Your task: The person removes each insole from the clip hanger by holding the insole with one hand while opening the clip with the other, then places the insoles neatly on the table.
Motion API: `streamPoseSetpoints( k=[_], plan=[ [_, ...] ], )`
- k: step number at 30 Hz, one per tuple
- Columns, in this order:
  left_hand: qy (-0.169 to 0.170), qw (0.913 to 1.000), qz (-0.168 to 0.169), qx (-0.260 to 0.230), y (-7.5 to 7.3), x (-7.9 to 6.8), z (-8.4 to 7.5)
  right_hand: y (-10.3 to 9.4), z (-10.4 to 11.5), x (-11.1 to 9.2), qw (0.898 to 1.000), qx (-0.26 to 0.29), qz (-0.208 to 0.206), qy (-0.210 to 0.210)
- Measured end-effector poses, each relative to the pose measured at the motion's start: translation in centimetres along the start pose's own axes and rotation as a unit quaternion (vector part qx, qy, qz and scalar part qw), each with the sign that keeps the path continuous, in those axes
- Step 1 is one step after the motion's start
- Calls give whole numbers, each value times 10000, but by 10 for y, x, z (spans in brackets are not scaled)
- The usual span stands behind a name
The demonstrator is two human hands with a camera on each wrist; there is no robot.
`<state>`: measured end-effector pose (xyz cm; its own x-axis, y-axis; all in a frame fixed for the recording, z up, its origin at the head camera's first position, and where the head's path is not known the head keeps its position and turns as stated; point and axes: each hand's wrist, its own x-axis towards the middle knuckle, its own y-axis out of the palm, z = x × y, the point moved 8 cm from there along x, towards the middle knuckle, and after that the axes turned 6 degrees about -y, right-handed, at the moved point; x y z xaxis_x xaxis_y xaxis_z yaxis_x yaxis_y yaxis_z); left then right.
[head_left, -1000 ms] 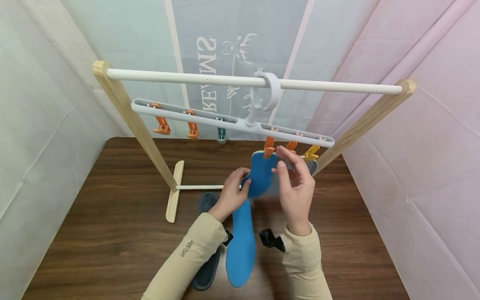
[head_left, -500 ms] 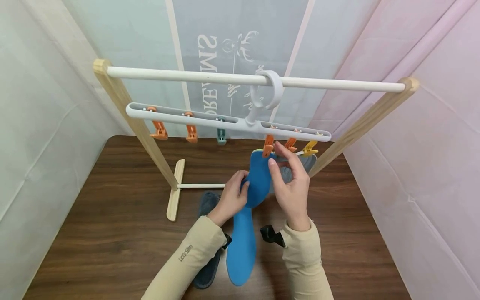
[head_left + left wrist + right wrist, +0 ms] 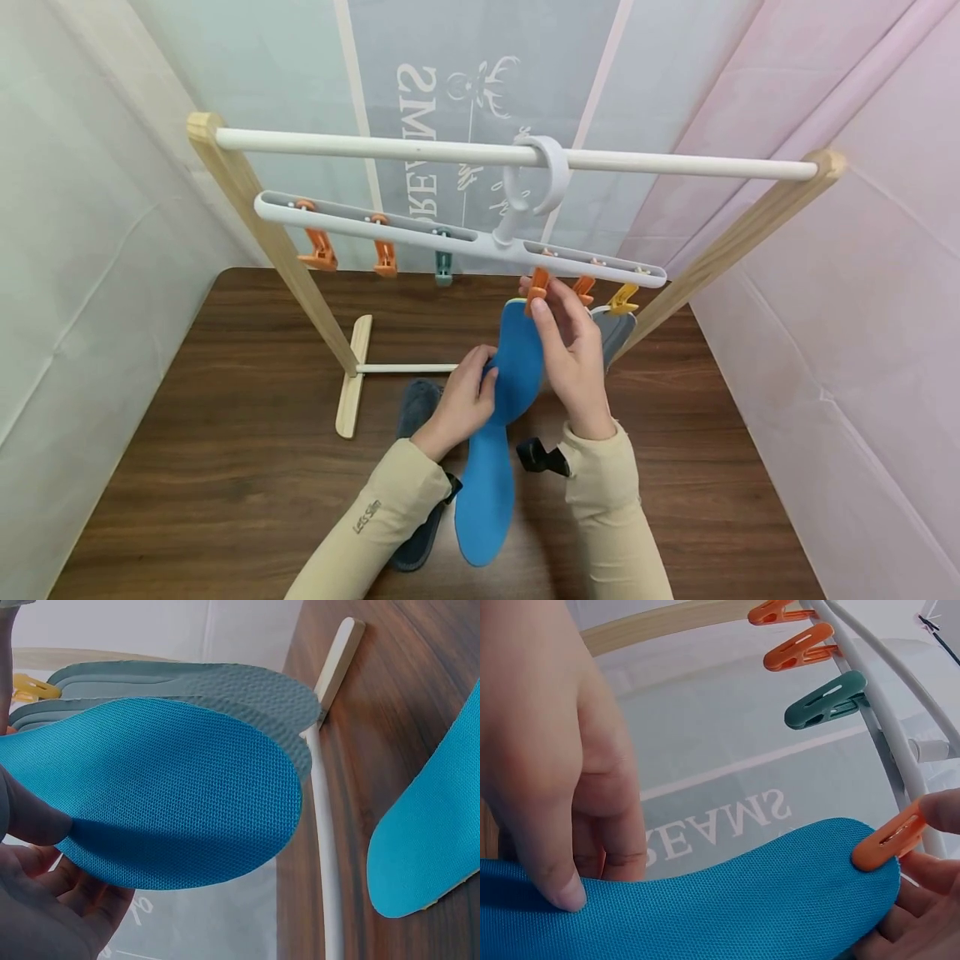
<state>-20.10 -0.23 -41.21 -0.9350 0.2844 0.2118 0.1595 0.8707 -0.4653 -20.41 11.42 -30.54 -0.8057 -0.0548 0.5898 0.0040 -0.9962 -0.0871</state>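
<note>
Over the brown counter (image 3: 225, 467), the left hand (image 3: 463, 400) pinches the upper insole (image 3: 517, 362) by its edge below the hanger (image 3: 337, 223) while the right hand (image 3: 576, 354) pinches the orange clip (image 3: 536, 292) at its top end, so I'd hold it flat and let the clip bite squarely.

From afar I see the left forearm (image 3: 367, 527) slanting inward and the right forearm (image 3: 618, 533) standing more straight. The left hand (image 3: 459, 407) pinches with thumb (image 3: 36, 817) and fingers (image 3: 79, 901); the right hand (image 3: 576, 362), placed higher, pinches also.
</note>
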Motion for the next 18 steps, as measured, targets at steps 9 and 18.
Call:
streamPoseSetpoints(
  k=[9,18],
  plan=[
    [-87,9999,7,-74,0,-4,0,2,-2,4,9995,280,153,15],
    [24,10000,-77,-52,-2,-5,-2,4,-1,9,9990,250,354,-97]
  ],
)
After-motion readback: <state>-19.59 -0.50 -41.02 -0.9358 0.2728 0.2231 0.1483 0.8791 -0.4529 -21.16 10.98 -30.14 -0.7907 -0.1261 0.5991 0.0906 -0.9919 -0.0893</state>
